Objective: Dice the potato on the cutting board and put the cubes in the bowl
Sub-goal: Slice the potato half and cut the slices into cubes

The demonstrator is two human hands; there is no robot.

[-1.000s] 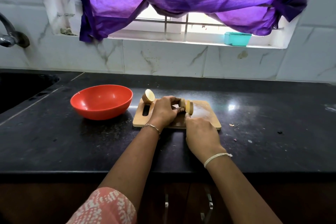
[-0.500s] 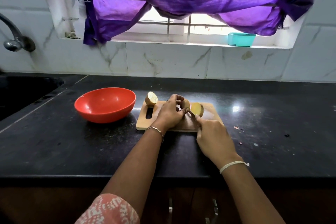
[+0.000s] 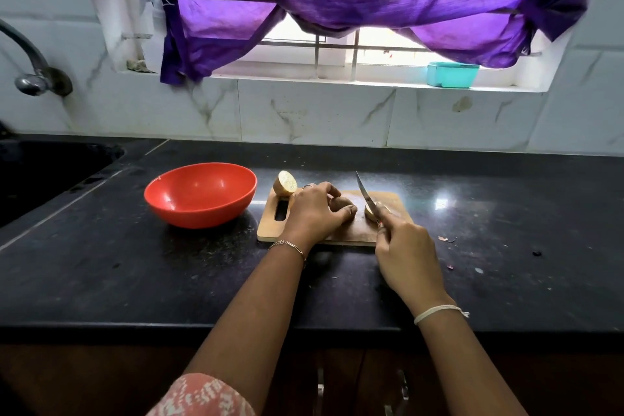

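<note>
Gripping the knife (image 3: 365, 196) with curled fingers, the right hand (image 3: 408, 257) holds the blade tipped up and far — just right of the potato piece (image 3: 343, 207) that the left hand (image 3: 314, 214) pins to the cutting board (image 3: 341, 234) under curled fingers. Its long axis seems to run left-right, so the blade would cross it. The bowl (image 3: 202, 217) sits left.

Glossy red plastic bowl (image 3: 201, 193), matt wooden cutting board (image 3: 351, 230), polished black countertop (image 3: 135, 267).
</note>
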